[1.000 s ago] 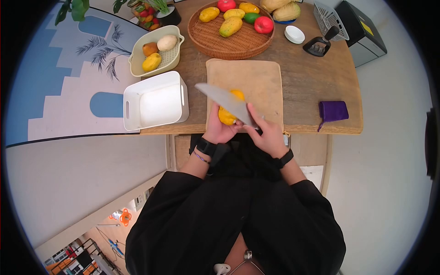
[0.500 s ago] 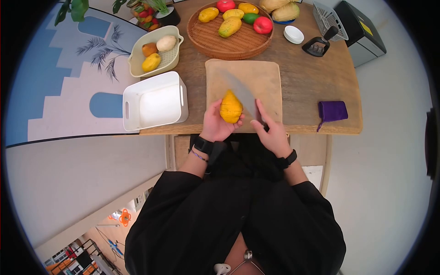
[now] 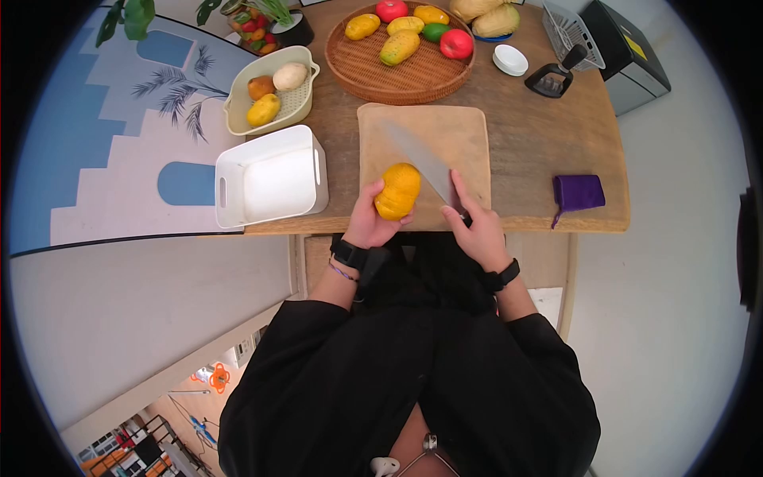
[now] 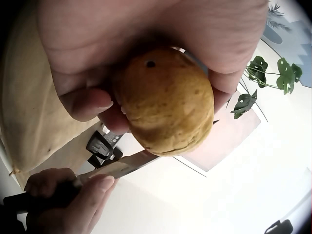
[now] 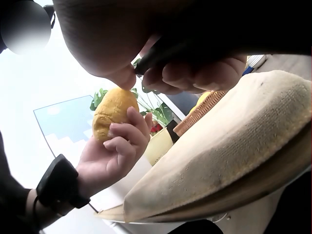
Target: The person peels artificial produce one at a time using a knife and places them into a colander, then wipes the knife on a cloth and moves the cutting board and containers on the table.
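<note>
In the head view my left hand point(image 3: 373, 222) grips a lumpy yellow fruit point(image 3: 397, 192) above the near half of the wooden cutting board point(image 3: 457, 123). A small dark spot marks the fruit point(image 4: 170, 107) in the left wrist view, its skin wrinkled. To its right, my right hand point(image 3: 481, 238) holds a kitchen knife point(image 3: 420, 153) by its black handle, index finger along the blade. The blade slants up and left over the board, beside the fruit. From the right wrist, fine lines show across the fruit point(image 5: 114, 114), and the palm hides much of the knife.
Left of the board stand a white bin point(image 3: 270, 179) and a cream colander point(image 3: 298, 99) with three pieces of produce. Behind the board is a wicker tray point(image 3: 373, 83) of fruit. A purple pouch point(image 3: 579, 191), white bowl point(image 3: 510, 60) and black-handled tool point(image 3: 548, 82) lie to the right.
The knife has swung from across the fruit to its right side, over the board. My left hand has turned the fruit and shifted it slightly left.
</note>
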Motion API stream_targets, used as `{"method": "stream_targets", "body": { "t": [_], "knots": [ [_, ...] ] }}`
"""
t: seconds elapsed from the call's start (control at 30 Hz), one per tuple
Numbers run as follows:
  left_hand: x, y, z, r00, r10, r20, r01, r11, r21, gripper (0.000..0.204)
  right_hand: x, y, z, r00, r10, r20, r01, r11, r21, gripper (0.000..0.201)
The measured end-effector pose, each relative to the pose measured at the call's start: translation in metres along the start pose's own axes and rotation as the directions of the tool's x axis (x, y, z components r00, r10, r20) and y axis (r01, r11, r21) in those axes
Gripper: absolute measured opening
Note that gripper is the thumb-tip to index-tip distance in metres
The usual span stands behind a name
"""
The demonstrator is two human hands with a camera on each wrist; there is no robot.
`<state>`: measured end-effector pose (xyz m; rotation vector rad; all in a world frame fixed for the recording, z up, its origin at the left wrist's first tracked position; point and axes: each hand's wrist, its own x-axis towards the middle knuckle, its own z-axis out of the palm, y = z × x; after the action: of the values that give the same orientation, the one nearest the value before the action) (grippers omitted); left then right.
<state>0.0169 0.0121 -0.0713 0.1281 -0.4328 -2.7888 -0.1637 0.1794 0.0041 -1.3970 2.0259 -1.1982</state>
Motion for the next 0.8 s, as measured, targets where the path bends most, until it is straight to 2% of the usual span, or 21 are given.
{"method": "stream_targets", "body": {
  "t": [0.03, 0.07, 0.1, 0.17, 0.23, 0.27, 0.33, 0.37, 0.43, 0.5, 0.53, 0.6, 0.67, 0.73, 0.77, 0.8],
  "knots": [
    [-0.003, -0.002, 0.005, 1.0, 0.002, 0.0, -0.002, 1.0, 0.001, 0.052, 0.001, -0.003, -0.004, 0.999, 0.03, -0.019, -0.03, 0.999, -0.012, 0.067],
    [-0.005, -0.006, 0.015, 0.98, 0.05, -0.191, -0.034, 0.996, 0.084, 0.051, 0.001, -0.005, -0.007, 0.999, 0.03, -0.018, -0.03, 0.999, -0.012, 0.067],
    [-0.006, -0.007, 0.025, 0.923, 0.11, -0.369, -0.049, 0.984, 0.171, 0.051, 0.0, -0.007, -0.009, 0.998, 0.055, 0.006, -0.056, 0.998, 0.021, 0.066],
    [-0.003, -0.002, 0.047, 0.941, 0.096, -0.323, -0.038, 0.983, 0.182, 0.05, -0.001, -0.008, -0.011, 0.996, 0.081, 0.028, -0.082, 0.995, 0.051, 0.065],
    [-0.001, 0.0, 0.047, 0.959, 0.079, -0.274, -0.026, 0.981, 0.193, 0.05, -0.002, -0.006, -0.011, 0.991, -0.128, 0.048, 0.13, 0.991, -0.039, 0.064],
    [-0.002, 0.001, 0.04, 0.966, 0.088, -0.241, -0.032, 0.973, 0.228, 0.051, -0.003, -0.005, -0.011, 0.991, -0.127, 0.047, 0.128, 0.991, -0.041, 0.064],
    [-0.003, 0.006, 0.037, 0.973, 0.097, -0.207, -0.04, 0.964, 0.263, 0.051, -0.004, -0.002, -0.007, 0.984, 0.147, 0.099, -0.143, 0.989, -0.049, 0.061],
    [-0.003, 0.008, 0.039, 0.969, 0.122, -0.215, -0.048, 0.946, 0.321, 0.052, -0.003, -0.001, -0.008, 0.984, 0.148, 0.098, -0.143, 0.988, -0.048, 0.061],
    [-0.002, 0.009, 0.04, 0.964, 0.148, -0.222, -0.055, 0.924, 0.378, 0.053, -0.003, 0.002, -0.009, 0.975, 0.22, 0.024, -0.212, 0.959, -0.187, 0.059],
    [-0.004, 0.01, 0.038, 0.922, 0.267, -0.28, -0.095, 0.859, 0.503, 0.054, -0.004, 0.008, -0.009, 0.985, 0.169, 0.039, -0.163, 0.979, -0.123, 0.06],
    [-0.004, 0.011, 0.04, 0.921, 0.268, -0.281, -0.096, 0.859, 0.503, 0.054, -0.004, 0.007, -0.01, 0.992, 0.12, 0.04, -0.117, 0.991, -0.063, 0.06],
    [0.0, 0.014, 0.044, 0.926, 0.275, -0.259, -0.092, 0.828, 0.553, 0.054, -0.004, 0.002, -0.01, 0.989, 0.131, 0.063, -0.125, 0.988, -0.093, 0.06],
    [-0.001, 0.017, 0.048, 0.941, 0.246, -0.232, -0.105, 0.865, 0.491, 0.053, -0.002, -0.003, -0.008, 0.986, 0.143, 0.087, -0.132, 0.984, -0.123, 0.061],
    [-0.001, 0.018, 0.05, 0.953, 0.219, -0.208, -0.113, 0.897, 0.427, 0.053, 0.0, -0.003, -0.005, 0.96, 0.27, 0.078, -0.239, 0.931, -0.277, 0.062],
    [0.0, 0.017, 0.05, 0.955, 0.23, -0.189, -0.133, 0.898, 0.419, 0.052, 0.001, -0.005, -0.006, 0.96, 0.266, 0.083, -0.235, 0.932, -0.276, 0.062],
    [-0.002, 0.017, 0.05, 0.954, 0.242, -0.174, -0.153, 0.899, 0.411, 0.052, 0.0, -0.008, -0.005, 0.978, 0.194, 0.078, -0.183, 0.974, -0.131, 0.063]
  ]
}}
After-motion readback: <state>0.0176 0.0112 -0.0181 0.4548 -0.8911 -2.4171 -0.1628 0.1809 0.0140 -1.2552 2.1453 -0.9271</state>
